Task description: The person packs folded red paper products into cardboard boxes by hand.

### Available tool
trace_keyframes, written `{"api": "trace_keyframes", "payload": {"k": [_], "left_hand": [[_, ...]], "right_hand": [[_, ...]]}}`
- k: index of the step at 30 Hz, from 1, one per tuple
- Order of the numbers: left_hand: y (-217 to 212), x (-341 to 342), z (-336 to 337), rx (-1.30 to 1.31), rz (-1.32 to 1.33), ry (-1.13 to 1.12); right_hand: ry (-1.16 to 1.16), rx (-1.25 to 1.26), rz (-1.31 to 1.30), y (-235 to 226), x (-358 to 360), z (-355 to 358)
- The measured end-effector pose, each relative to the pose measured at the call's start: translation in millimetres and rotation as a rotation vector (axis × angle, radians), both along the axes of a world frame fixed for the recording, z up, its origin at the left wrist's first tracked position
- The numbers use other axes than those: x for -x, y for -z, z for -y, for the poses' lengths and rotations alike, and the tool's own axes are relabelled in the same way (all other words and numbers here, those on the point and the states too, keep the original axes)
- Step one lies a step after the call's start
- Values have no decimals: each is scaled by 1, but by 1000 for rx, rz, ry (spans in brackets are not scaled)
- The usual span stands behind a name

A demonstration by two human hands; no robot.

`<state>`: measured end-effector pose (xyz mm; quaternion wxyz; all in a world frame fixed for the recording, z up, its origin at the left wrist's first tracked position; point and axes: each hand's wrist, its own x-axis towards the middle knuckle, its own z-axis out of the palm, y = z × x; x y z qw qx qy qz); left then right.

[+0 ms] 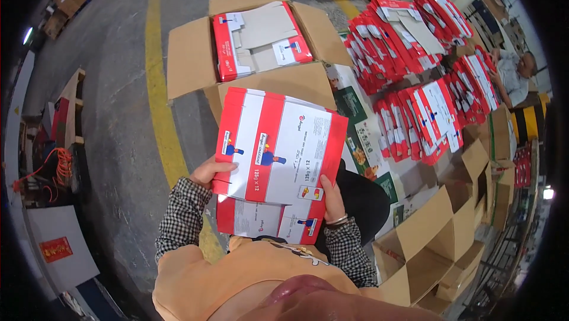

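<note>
floor [118, 143]: grey concrete | yellow line [160, 108] | open cardboard box [189, 60] | possibly pallets [71, 108]

A single head-worn fisheye view looks steeply down from just above the person's chest, close over both hands, facing forward across the concrete floor [118, 84]; straight lines bend toward its dark rim

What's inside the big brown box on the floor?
Inside the open brown box lie flat red-and-white cartons, stacked. The top one shows; whatever lies under it, and how many, stays covered.
</note>
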<state>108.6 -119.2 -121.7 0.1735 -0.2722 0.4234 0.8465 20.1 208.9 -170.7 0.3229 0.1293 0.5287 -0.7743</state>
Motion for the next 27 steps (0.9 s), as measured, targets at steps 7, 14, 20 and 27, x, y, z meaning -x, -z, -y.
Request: {"api": "trace_keyframes", "payload": {"k": [7, 14, 20, 27], "left_hand": [[-4, 4, -10, -133, -67, -175], [-106, 61, 37, 465, -493, -544], [-199, 168, 82, 1199, -889, -675], [-73, 286, 109, 2254, -1046, -265]], "right_hand": [[-98, -272, -115, -33, 28, 5], [-96, -228, -704, -152, 135, 77], [-375, -461, -845, -123, 162, 59], [-453, -642, -553, -25, 119, 8]]}}
